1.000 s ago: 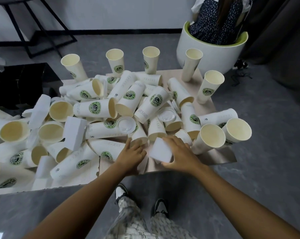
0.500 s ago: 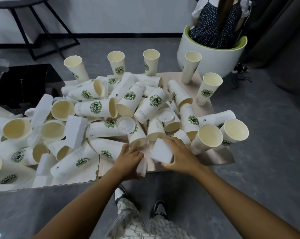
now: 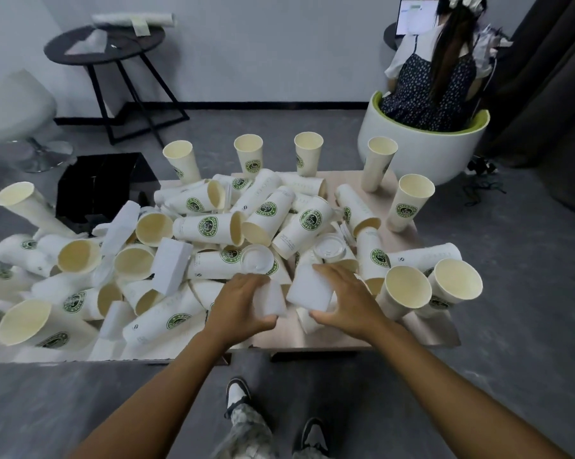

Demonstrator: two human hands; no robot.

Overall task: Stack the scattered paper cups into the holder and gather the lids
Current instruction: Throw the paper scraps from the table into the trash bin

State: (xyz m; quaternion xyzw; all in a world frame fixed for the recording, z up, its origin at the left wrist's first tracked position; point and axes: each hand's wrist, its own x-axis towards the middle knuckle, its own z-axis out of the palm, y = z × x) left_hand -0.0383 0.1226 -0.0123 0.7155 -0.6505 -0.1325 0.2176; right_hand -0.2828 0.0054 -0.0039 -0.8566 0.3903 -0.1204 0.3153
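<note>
The left hand (image 3: 238, 301) grips a white cup (image 3: 272, 298), fingers curled around it; the right hand (image 3: 344, 301) grips another cup (image 3: 309, 288) beside it on the table (image 3: 329, 339).

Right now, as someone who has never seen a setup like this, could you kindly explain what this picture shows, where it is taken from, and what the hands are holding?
No machine is involved: a person wears a wide-angle camera on the head, looking forward and down, so you see their own arms and shoes. Before them a low table is heaped with paper cups bearing green logos, most lying on their sides, some upright along the far edge. A few white plastic lids lie among them, and plain white sleeves too. The left hand grips a white cup or sleeve; the right hand curls round another white piece. Which kind each is I cannot tell. Behind, another person sits in a round white chair.
</note>
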